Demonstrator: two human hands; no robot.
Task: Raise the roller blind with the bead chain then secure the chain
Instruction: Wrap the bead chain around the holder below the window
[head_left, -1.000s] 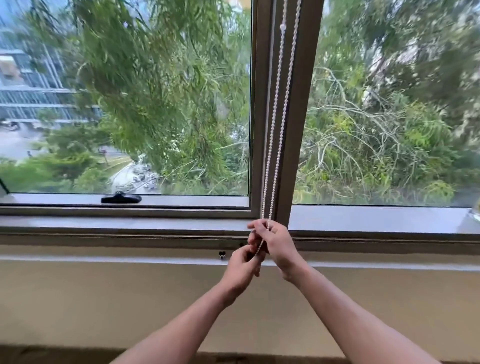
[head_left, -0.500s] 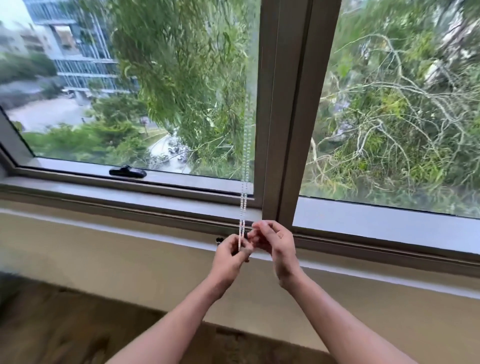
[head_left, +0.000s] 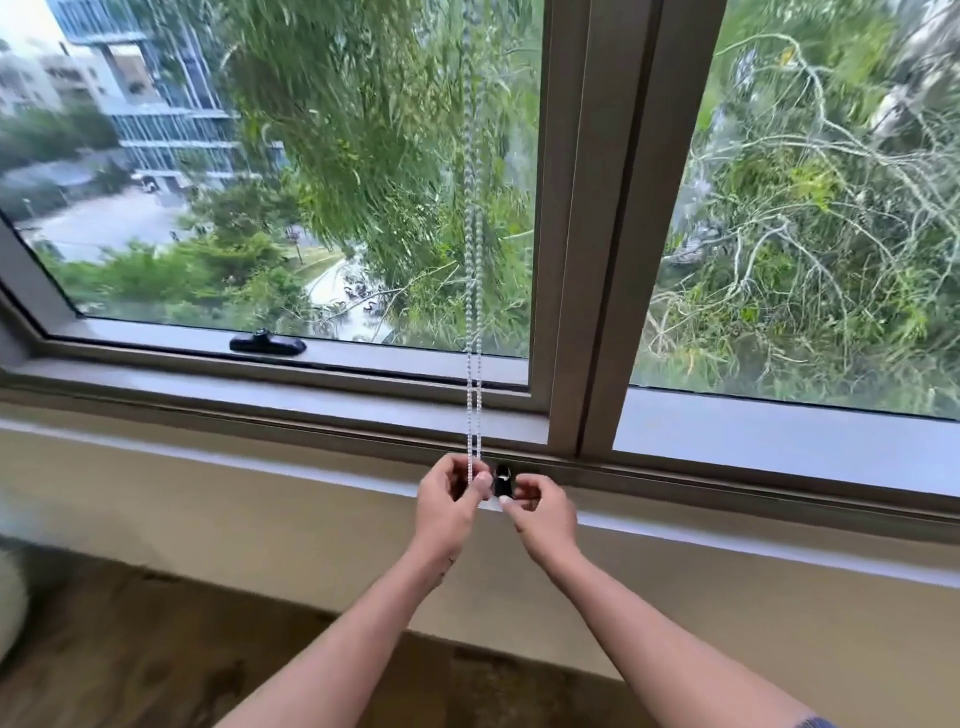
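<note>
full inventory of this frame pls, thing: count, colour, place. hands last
clear bead chain: 1 loop, two strands, translucent white, hanging in front of the left pane down to the sill
small black chain clip: 1, black, on the wall just under the sill, between the hands
black window latch handle: 1, black, on the left pane's bottom frame
brown metal window frame: 1, grey-brown, upright between two panes
beige wall: 1, beige, below the sill
brown floor: 1, brown, bottom left
left hand: 1, pinching the chain's lower end
right hand: 1, fingers at the clip
</note>
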